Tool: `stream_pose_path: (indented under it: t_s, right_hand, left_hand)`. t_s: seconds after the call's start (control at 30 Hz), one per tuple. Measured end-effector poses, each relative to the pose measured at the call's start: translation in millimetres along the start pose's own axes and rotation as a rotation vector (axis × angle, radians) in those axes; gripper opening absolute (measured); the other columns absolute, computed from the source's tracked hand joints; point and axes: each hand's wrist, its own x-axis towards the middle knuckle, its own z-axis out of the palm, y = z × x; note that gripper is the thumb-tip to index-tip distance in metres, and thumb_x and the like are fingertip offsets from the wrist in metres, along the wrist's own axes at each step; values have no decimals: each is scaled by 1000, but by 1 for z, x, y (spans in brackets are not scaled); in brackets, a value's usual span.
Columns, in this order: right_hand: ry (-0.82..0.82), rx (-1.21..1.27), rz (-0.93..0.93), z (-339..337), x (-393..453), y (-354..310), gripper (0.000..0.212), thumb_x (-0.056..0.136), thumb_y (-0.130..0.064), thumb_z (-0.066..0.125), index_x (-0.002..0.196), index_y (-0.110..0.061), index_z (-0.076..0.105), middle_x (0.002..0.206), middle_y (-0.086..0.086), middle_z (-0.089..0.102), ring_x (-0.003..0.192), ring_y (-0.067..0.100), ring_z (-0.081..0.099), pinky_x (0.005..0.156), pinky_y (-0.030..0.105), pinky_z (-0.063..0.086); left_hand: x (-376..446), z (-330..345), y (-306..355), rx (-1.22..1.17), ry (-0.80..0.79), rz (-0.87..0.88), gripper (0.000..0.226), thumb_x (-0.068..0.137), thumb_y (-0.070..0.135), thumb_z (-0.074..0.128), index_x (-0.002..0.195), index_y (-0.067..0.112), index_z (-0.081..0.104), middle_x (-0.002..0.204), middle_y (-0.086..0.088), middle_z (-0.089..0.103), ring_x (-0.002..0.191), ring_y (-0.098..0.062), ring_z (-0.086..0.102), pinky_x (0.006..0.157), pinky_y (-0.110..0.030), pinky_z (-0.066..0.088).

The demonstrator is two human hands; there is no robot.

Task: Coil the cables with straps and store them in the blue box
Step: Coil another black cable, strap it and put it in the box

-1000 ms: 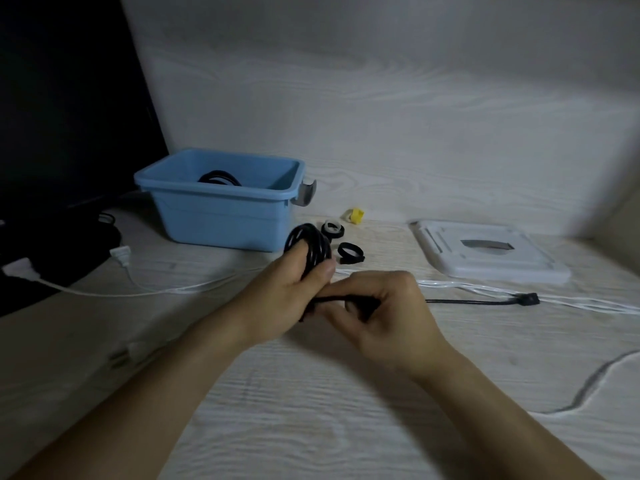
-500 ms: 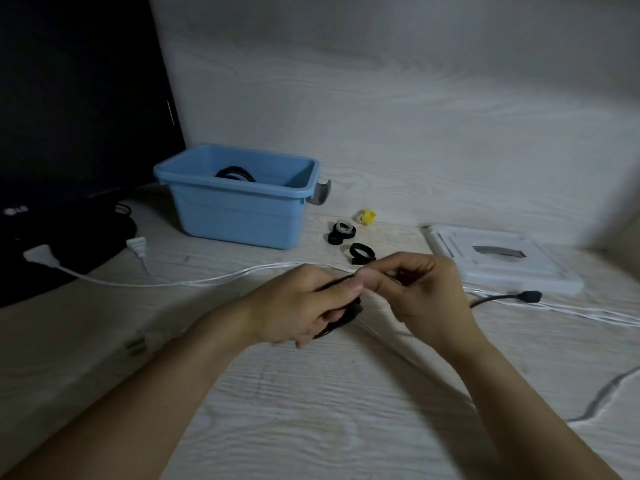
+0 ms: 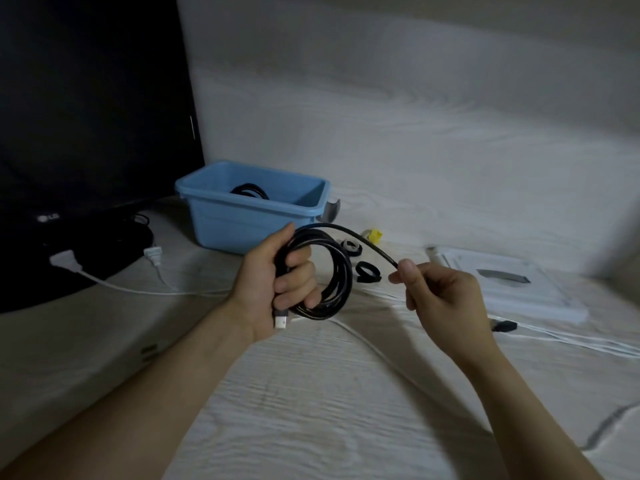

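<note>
My left hand [image 3: 273, 282] grips a black cable coil [image 3: 337, 282] of several loops, held upright above the table; a white plug end sticks out below the palm. From the coil's top the free length arcs right to my right hand [image 3: 440, 292], which pinches it between thumb and forefinger. The cable's far plug [image 3: 504, 326] lies on the table to the right. The blue box [image 3: 242, 220] stands behind the coil with another black coil [image 3: 249, 192] inside. Black straps [image 3: 367, 272] lie just behind the coil.
A black monitor [image 3: 86, 109] and its base fill the left. A white cable [image 3: 145, 289] with plugs runs across the table under my hands. A white flat lid [image 3: 512, 289] lies at the right. A small yellow piece [image 3: 375, 234] sits near the wall.
My left hand has lifted and turned the coil upright, now showing its loops. My right hand moved right, drawing out the free length. The view has shifted closer and leftward.
</note>
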Motion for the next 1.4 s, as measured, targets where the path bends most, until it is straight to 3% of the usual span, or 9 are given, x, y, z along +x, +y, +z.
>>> stream_pose_path:
  t_s: [0.3, 0.4, 0.5, 0.67, 0.77, 0.93, 1.07, 1.27, 1.4]
  right_hand:
    - [-81, -179, -52, 5, 1, 13, 14, 99, -28, 54, 98, -34, 67, 59, -13, 60, 50, 3, 54, 49, 13, 39]
    - [-182, -315, -104, 10, -3, 16, 15, 98, -25, 58, 98, -37, 66, 61, -15, 60, 51, 6, 58, 51, 18, 41]
    - [-379, -485, -174, 19, -10, 14, 16, 95, -23, 61, 101, -30, 74, 70, -24, 64, 65, -4, 62, 59, 8, 40]
    - [-600, -592, -311, 35, -18, 5, 7, 86, -29, 55, 81, -34, 57, 75, -12, 56, 68, 10, 51, 63, 32, 45]
    - [-627, -568, -365, 42, -23, 2, 12, 85, -23, 50, 82, -22, 61, 75, -7, 53, 70, 14, 51, 63, 38, 45]
    - [-540, -476, -417, 41, -23, -6, 27, 92, -25, 48, 106, -28, 71, 81, -9, 53, 72, 12, 55, 63, 34, 46]
    - [-468, -475, -464, 36, -23, -8, 11, 91, -26, 62, 92, -27, 73, 72, -13, 52, 65, 6, 51, 62, 30, 46]
    - [-369, -459, -510, 24, -21, -15, 6, 79, -25, 78, 84, -27, 74, 72, -12, 69, 63, 4, 59, 60, 13, 43]
    - [-326, -407, -494, 9, -13, -13, 24, 84, -52, 67, 86, -29, 76, 75, -16, 70, 64, 0, 61, 61, 17, 47]
  left_hand:
    - [4, -16, 13, -429, 306, 191, 48, 95, 47, 39, 55, 20, 41, 41, 8, 24, 31, -9, 21, 40, -21, 35]
    - [5, -18, 16, -444, 341, 236, 42, 93, 45, 44, 61, 18, 44, 44, 7, 27, 35, -9, 24, 44, -22, 38]
    - [11, -20, 13, -329, 354, 246, 35, 98, 33, 45, 67, 18, 45, 48, 7, 30, 39, -9, 28, 51, -24, 43]
    - [17, -11, 2, -219, 364, 266, 33, 102, 39, 43, 78, 16, 48, 59, 4, 41, 49, -11, 41, 72, -28, 44]
    - [16, -4, -1, -155, 362, 270, 34, 102, 39, 40, 79, 15, 46, 63, -1, 47, 56, -16, 47, 75, -30, 43]
    - [16, 0, -22, 424, 321, 446, 26, 105, 21, 39, 83, 11, 49, 63, 0, 56, 59, -19, 53, 68, -36, 45]
    - [11, -9, -34, 971, 105, 539, 23, 100, 31, 40, 95, 11, 51, 67, 2, 57, 68, -17, 54, 76, -35, 47]
    - [4, -14, -42, 1287, -34, 382, 32, 97, 46, 46, 112, 19, 57, 99, 9, 67, 95, -6, 64, 88, -39, 52]
    - [-3, -5, -37, 1303, -80, 343, 24, 95, 42, 46, 89, 22, 56, 80, 5, 64, 78, -14, 61, 76, -50, 50]
